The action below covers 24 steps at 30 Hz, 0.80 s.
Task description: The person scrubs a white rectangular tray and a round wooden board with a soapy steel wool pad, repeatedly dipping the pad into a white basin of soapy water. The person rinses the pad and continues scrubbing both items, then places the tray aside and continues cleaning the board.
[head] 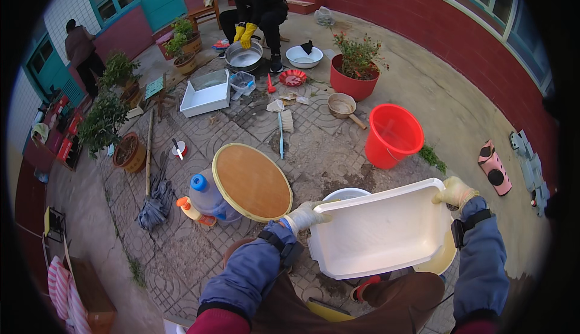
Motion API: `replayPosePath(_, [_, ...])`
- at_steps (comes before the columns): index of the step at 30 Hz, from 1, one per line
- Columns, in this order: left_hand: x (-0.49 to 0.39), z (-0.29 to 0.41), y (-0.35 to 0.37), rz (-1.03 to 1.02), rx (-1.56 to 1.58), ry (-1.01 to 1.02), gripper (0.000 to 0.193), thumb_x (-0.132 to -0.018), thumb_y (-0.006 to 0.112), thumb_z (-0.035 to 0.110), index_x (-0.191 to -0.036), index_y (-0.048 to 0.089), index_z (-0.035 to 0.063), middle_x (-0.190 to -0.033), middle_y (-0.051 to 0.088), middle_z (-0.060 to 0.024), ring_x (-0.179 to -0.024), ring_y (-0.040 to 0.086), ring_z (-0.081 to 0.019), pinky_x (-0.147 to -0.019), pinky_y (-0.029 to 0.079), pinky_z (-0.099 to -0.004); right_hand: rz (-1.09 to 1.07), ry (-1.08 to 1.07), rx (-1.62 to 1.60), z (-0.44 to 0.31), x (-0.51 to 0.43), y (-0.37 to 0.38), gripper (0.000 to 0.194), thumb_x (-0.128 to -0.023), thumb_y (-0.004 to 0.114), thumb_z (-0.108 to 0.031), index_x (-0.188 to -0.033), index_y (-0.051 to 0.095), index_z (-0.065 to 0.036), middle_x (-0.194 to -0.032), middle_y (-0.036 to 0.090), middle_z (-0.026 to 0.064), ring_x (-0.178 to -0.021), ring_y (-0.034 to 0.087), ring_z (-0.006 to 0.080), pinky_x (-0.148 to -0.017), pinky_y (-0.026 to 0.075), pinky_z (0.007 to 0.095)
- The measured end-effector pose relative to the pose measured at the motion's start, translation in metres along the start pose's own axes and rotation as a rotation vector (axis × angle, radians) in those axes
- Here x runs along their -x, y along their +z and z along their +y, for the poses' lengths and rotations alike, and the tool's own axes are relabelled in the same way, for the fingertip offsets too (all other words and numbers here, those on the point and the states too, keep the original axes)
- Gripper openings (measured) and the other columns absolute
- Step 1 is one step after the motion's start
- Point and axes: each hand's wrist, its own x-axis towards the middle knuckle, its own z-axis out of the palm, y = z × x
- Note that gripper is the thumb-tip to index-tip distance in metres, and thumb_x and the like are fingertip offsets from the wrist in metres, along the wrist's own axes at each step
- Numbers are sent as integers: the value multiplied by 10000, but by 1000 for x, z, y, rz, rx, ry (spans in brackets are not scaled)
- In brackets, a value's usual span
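A white rectangular plastic tub (pixel 385 234) is held up before my knees, tilted so that its inside faces me. My left hand (pixel 308 217), in a pale glove, grips its upper left corner. The upper right corner is in my right hand (pixel 455 192), gloved alike. Behind the tub shows the rim of a white basin (pixel 346 193), mostly hidden. Part of a pale yellow basin (pixel 437 257) appears below its right side. Left of my left hand, a round sieve with an orange-brown face (pixel 253 182) leans against a large clear plastic bottle (pixel 209 193) with a blue cap.
A red bucket (pixel 393 137) stands beyond my right hand. Ahead lie a brush (pixel 283 130), a saucepan (pixel 343 106) and a white drawer-like bin (pixel 206 94). A mop (pixel 156 202) and a pump bottle (pixel 195 211) are leftward. A person in yellow gloves (pixel 256 7) works over a metal basin (pixel 244 56).
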Motion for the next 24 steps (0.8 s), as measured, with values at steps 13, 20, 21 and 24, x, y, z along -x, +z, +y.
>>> replayPosePath(13, [-8, -4, 50, -55, -637, 5, 738, -816, 605, 104, -1496, 420, 323, -1099, 689, -192, -984, 672, -273, -890, 519, -334, -126, -174, 522, -79, -22, 36, 432, -644, 770, -339, -968, 754, -54, -868, 726, 159, -836, 700, 303, -766, 539, 399])
replayPosePath(20, [-9, -8, 63, 41, -337, -16, 750, -768, 586, -22, -1487, 442, 133, -1176, 670, -159, -1052, 644, -234, -935, 482, -300, -152, -284, 606, -115, -40, 46, 427, -648, 788, -300, -998, 746, -60, -917, 726, 154, -884, 696, 308, -785, 536, 402])
replayPosePath(21, [-10, -8, 63, 57, -335, -20, 752, -761, 586, -27, -1484, 446, 127, -1175, 671, -158, -1048, 645, -233, -933, 484, -300, -142, -318, 592, -116, -43, 45, 483, -649, 810, -306, -1063, 738, -67, -970, 726, 154, -925, 692, 303, -815, 533, 394])
replayPosePath(24, [-14, -10, 62, 97, -210, -49, 772, -724, 599, -40, -1470, 464, 106, -1155, 679, -153, -1030, 649, -231, -912, 496, -307, -39, -507, 499, -111, -53, 45, 577, -675, 834, -267, -1199, 687, -76, -1102, 702, 162, -1017, 670, 291, -884, 514, 382])
